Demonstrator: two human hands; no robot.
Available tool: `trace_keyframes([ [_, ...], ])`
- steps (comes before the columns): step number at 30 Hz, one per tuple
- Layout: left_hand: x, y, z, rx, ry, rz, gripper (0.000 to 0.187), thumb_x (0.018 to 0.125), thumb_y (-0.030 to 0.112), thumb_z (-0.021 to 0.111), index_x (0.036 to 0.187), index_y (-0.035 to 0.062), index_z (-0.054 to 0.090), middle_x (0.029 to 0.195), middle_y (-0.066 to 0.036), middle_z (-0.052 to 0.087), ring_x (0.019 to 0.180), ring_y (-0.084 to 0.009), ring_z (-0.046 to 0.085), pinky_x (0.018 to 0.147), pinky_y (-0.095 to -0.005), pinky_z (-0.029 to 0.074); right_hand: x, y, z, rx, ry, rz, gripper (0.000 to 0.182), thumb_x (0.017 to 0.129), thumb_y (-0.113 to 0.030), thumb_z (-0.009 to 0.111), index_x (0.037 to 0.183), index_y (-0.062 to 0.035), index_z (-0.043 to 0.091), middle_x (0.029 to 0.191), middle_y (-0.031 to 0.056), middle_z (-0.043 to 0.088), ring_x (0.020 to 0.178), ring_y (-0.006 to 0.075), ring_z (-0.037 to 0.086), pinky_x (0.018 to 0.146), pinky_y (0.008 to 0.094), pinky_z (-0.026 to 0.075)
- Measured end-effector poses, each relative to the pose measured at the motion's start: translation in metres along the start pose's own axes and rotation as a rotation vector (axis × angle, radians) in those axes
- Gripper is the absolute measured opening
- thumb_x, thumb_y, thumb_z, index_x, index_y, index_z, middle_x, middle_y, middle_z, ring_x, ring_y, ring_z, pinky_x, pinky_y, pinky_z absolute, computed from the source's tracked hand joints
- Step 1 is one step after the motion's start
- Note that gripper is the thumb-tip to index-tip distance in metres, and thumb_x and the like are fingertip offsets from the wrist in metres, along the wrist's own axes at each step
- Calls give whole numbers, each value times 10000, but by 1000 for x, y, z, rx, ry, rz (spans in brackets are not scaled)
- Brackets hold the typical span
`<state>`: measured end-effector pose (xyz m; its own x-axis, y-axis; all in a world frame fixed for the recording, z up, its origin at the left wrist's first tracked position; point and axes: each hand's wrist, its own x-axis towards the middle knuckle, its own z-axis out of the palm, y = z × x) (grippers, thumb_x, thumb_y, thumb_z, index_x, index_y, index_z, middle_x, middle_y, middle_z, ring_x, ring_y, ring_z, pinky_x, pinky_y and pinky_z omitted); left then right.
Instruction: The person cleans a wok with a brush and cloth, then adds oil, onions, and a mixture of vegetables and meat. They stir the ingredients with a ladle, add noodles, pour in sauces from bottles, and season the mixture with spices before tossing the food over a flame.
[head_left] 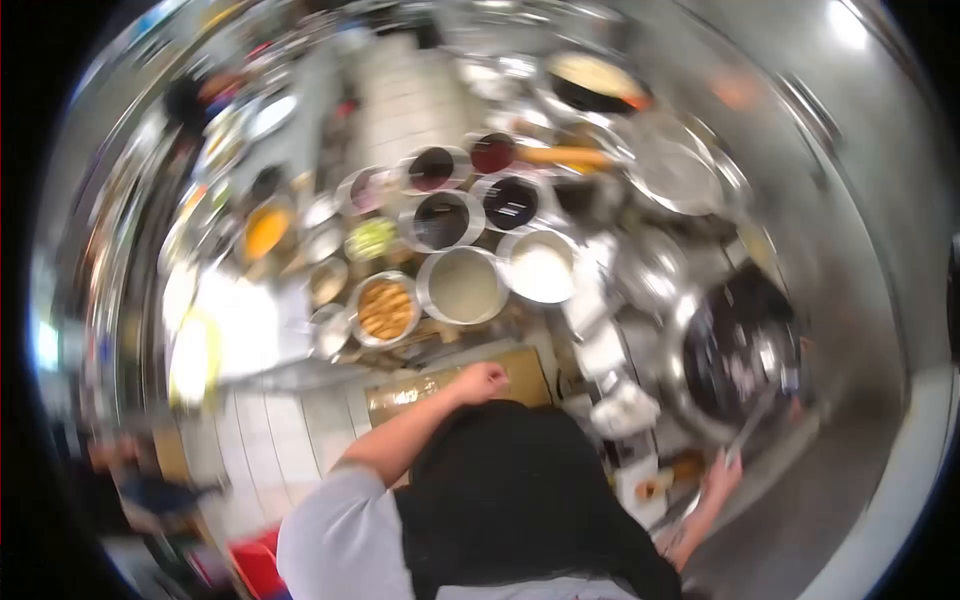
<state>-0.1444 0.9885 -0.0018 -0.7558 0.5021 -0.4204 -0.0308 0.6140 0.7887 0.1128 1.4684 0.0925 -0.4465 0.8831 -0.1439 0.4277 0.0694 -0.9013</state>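
My right hand point(722, 475) is closed around the handle of a long-handled metal cooking utensil point(752, 428). The utensil's far end reaches into a large wok point(690, 400) on the right, and blur hides the shape of its head. Dark contents with a few paler pieces lie in the wok. In front of my apron, my left hand point(485, 382) is curled shut with nothing visible in it. It is nearest to a brown box-like surface point(520, 372) below the counter. Beyond it stand a bowl of golden-brown pieces point(385, 308) and a pot of pale liquid point(463, 287).
Several pots of dark liquid point(440, 220) and a pot of white contents point(541, 268) crowd the counter ahead. An orange-brown handle point(565, 156) sticks out across them. A steel wall point(850, 200) bounds the right side. Another person point(110, 480) is at the lower left.
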Motion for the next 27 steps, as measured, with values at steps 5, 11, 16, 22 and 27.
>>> trace_keyframes([
  [5, -42, -91, 2, 156, -123, -134, 217, 839, 160, 600, 1011, 96, 716, 942, -112, 722, 859, -281, 672, 742, -403, 536, 42, 32, 5, -624, 221, -20, 510, 913, -106, 612, 1349, 111, 464, 1346, 270, 536, 1210, 354, 554, 1015, 378, 431],
  [11, -106, -219, 15, 38, -281, -469, 307, 844, 252, 618, 1089, 100, 722, 1026, -143, 712, 879, -254, 693, 794, -423, 535, 47, 37, 29, -675, 18, -130, 553, 883, -85, 652, 1375, 73, 456, 1238, 227, 601, 1015, 332, 625, 842, 385, 504],
  [16, -139, -250, 18, -490, -289, -831, 402, 860, 342, 617, 1155, 77, 684, 1089, -129, 692, 909, -257, 676, 859, -449, 512, 15, -11, 37, -410, -107, 99, 574, 882, -36, 652, 1420, -82, 457, 837, 108, 611, 478, 171, 509, 401, 347, 411],
  [22, -144, -320, 24, -327, -447, -764, 516, 850, 405, 610, 1253, 83, 615, 1210, -127, 637, 1046, -267, 624, 911, -432, 484, -70, -80, 42, -35, -129, 260, 459, 982, -174, 555, 1427, -221, 448, 590, 8, 399, 422, 100, 395, 365, 268, 325],
  [27, -145, -369, 63, -196, -447, -704, 618, 841, 457, 604, 1335, 88, 558, 1311, -125, 591, 1160, -275, 580, 955, -417, 461, -117, -95, 8, 134, -207, 410, 438, 960, -233, 588, 1382, -179, 486, 624, 10, 473, 470, 111, 442, 400, 262, 364],
])
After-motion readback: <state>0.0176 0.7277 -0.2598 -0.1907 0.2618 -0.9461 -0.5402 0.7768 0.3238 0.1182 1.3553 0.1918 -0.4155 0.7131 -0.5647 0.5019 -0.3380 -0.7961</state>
